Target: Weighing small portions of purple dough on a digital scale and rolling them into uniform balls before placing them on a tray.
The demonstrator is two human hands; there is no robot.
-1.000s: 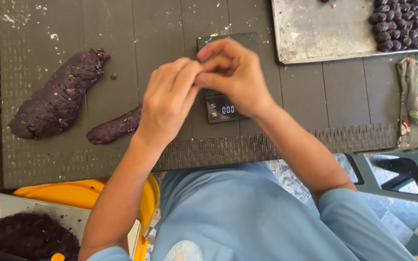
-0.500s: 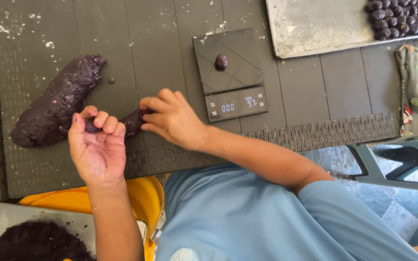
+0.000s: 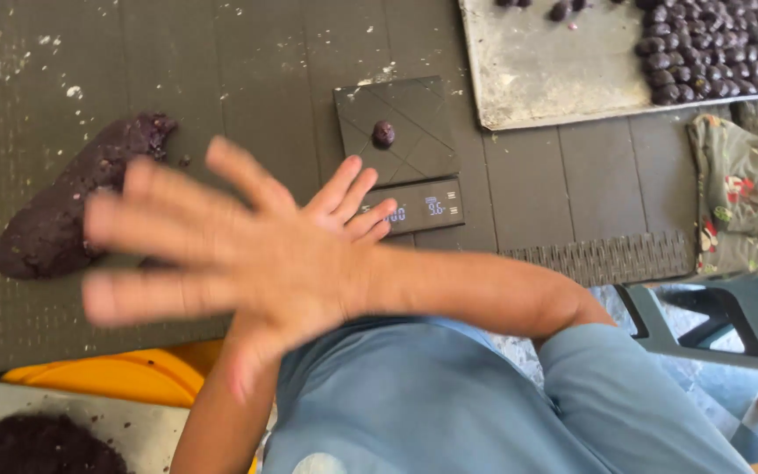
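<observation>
Both palms are pressing flat together, right hand [image 3: 247,263] over left hand [image 3: 344,206], fingers spread; whether dough is lying between them, I cannot tell. The dough log [image 3: 72,206] is lying at nine o'clock, a small ball [image 3: 383,133] sitting on the scale [image 3: 396,132]. Uneven pressure is likely risking a misshapen piece.

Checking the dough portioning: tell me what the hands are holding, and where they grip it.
It cannot be told. The right hand lies flat across the left hand, palms pressed together and blurred; anything between them is hidden.

Dark purple dough log [image 3: 63,219], black scale [image 3: 401,154], grey tray [image 3: 554,70], floral-patterned cloth [image 3: 747,197], yellow bowl [image 3: 116,377].
</observation>
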